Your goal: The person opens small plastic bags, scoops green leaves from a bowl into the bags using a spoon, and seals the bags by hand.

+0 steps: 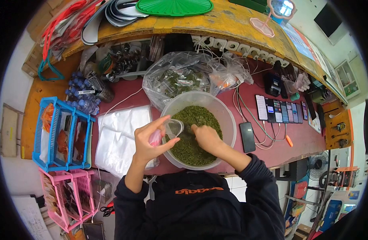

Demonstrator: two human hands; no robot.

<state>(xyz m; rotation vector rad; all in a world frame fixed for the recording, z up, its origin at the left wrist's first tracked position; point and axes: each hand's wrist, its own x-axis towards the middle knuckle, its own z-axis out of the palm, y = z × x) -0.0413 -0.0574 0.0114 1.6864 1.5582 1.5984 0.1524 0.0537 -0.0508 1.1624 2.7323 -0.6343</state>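
From my end, the step looks like working loose chopped leaves (196, 154) with one hand while the other steadies a clear container (175, 129). To do it well, I'd keep the container's mouth above the tub (231, 130), so spilled crumbs drop back into the heap, and I'd squeeze lightly, since thin plastic would probably buckle.

My left hand (147, 141), over the tub's left rim, has thumb and forefinger spread in a wide C, holding the container between them; something pink (155, 138) shows inside that grasp. My right hand (208, 138) reaches in from the near right, its fingers curled narrow, tips down at the leaves. A dark, scoop-like shape (188, 129) lies just left of them, but I can't tell whether they grip it.

The leaves fill the tub's bottom, at the middle of the worktop (276, 154), with white plastic bags (122, 134) to the left.
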